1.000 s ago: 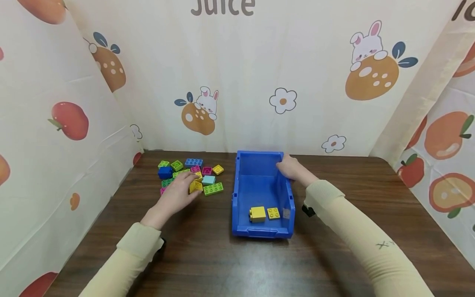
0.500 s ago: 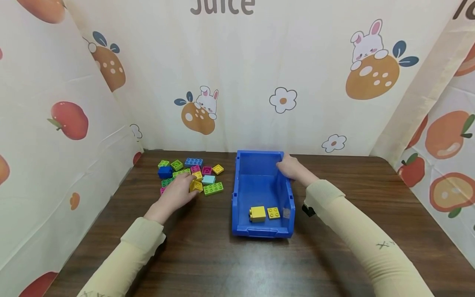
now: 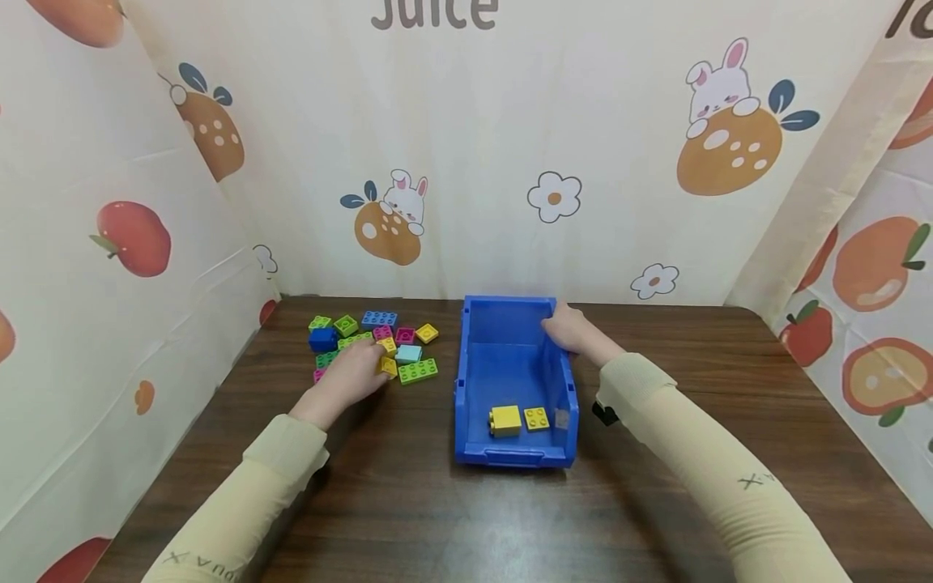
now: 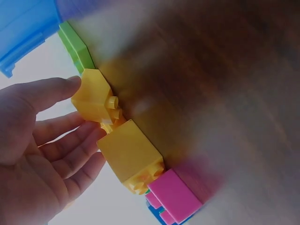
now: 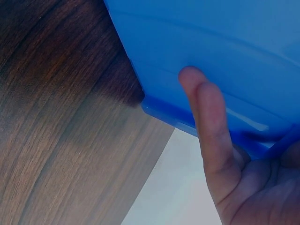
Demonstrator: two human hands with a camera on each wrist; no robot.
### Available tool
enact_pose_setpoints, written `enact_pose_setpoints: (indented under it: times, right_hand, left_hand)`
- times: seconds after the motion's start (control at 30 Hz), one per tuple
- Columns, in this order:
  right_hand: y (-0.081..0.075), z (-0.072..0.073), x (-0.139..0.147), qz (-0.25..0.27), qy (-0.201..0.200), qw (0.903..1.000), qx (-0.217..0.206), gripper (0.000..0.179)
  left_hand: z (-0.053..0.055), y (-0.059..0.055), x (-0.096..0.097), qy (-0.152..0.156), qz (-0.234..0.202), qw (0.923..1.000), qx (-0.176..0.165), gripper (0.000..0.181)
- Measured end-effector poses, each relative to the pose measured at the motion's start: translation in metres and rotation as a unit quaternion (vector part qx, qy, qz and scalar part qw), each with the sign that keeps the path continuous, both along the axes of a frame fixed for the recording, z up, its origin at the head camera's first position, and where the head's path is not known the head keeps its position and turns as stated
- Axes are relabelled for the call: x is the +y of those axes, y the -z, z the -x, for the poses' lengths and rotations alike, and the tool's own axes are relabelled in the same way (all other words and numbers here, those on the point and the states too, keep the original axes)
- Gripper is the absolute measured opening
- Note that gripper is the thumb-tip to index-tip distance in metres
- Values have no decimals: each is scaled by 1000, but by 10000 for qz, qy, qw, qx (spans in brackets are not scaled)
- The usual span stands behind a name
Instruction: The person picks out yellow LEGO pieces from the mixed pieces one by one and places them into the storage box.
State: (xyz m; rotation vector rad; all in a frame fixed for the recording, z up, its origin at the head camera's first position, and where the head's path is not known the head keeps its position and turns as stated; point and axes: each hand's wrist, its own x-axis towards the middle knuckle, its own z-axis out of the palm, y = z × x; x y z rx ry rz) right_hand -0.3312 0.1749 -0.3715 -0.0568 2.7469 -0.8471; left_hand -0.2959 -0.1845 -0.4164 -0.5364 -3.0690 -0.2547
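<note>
My left hand (image 3: 355, 374) is at the front of a pile of toy building bricks. In the left wrist view its thumb is against a yellow brick (image 4: 92, 93), with the fingers curled in behind it. Beside that one, close to the other fingertips, is a second yellow brick (image 4: 130, 151). A pink brick (image 4: 176, 196) lies past it. My right hand (image 3: 572, 328) grips the far right wall of a blue plastic bin (image 3: 461, 389); in the right wrist view its fingers lie along the bin's outer side. Inside the bin are a tall yellow brick (image 3: 505, 421) and a flat yellow brick (image 3: 536, 419).
Several more bricks lie around the left hand, among them a long lime green brick (image 3: 418, 372), a light blue brick (image 3: 409, 354) and a dark blue brick (image 3: 323, 340). All stand on a dark wooden table (image 3: 408, 518). A printed curtain (image 3: 481, 243) hangs behind and at both sides.
My left hand has shifted slightly right and closed in on the front yellow brick, covering more of it. The right hand and the bin have stayed in place.
</note>
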Motion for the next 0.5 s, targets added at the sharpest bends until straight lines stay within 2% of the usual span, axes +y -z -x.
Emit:
enact_pose_setpoints:
  times: [0.5]
  right_hand:
    - [0,-1,0,30,72,10000,-33,55]
  left_hand:
    - [6,-4,2,-30,314,9992,-247,32]
